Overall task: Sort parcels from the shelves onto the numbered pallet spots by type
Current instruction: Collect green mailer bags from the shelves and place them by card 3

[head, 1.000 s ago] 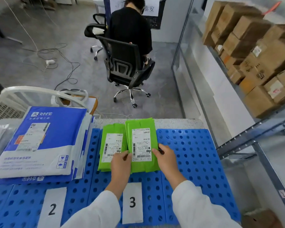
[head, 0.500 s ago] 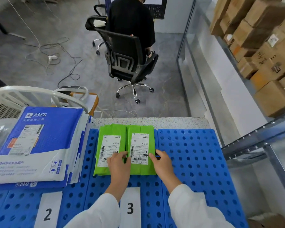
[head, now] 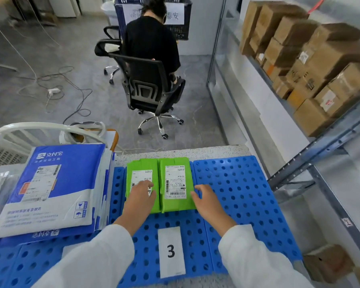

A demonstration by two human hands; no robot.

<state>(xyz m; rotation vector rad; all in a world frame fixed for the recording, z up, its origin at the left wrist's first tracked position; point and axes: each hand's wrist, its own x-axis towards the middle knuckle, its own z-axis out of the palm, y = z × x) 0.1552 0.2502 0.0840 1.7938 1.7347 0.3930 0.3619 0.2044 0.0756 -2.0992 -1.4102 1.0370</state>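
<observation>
Blue perforated pallet [head: 237,196] covers the desk, with a metal shelf [head: 328,142] of cardboard boxes [head: 312,65] at the right. Blue-and-white mailers [head: 56,190] are stacked at the pallet's left. Two green parcels [head: 175,183] lie side by side, touching, on the pallet just beyond the white label marked 3 [head: 172,252]. Left hand [head: 140,196] rests flat and open on the left parcel's label. Right hand [head: 208,201] is open, fingers loosely spread, at the right parcel's edge, gripping nothing.
</observation>
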